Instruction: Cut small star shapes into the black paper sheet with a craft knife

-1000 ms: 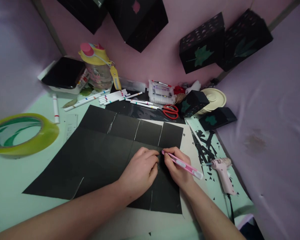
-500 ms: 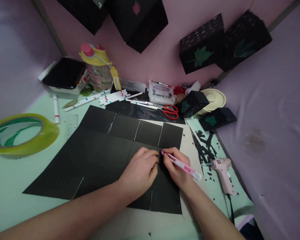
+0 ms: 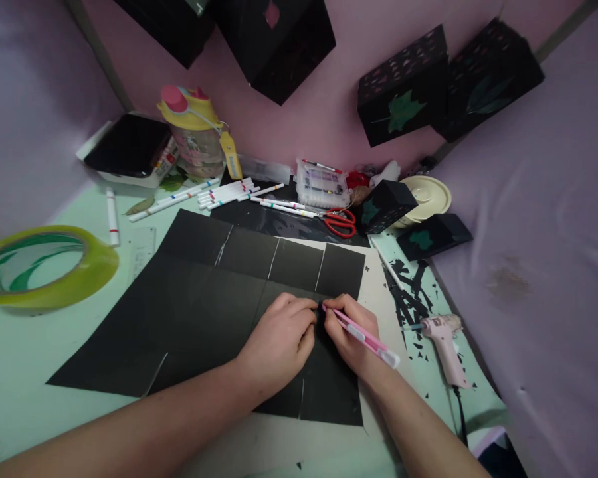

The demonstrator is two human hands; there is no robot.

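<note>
A large sheet of black paper (image 3: pixel 199 312) with white slits cut into its upper and lower edges lies over a pale board (image 3: pixel 386 315). My left hand (image 3: pixel 282 342) rests on the sheet, palm down, its bent fingers pressing near the right part. Close beside those fingertips, my right hand (image 3: pixel 353 328) grips a pink craft knife (image 3: pixel 366 337) like a pen. The knife's tip points down at the paper, but the blade itself is too small and shaded to make out.
A roll of yellow-green tape (image 3: pixel 97 265) sits at left, a pink glue gun (image 3: pixel 446 345) at right beside black paper scraps (image 3: pixel 411 299). Markers (image 3: pixel 224 192), red-handled scissors (image 3: pixel 339 222) and a drinking bottle (image 3: pixel 197 143) stand behind. Black paper boxes (image 3: pixel 403 93) hang above.
The pink knife's rear end has dipped slightly, a very small shift in my right hand. My left hand and the black sheet look the same.
</note>
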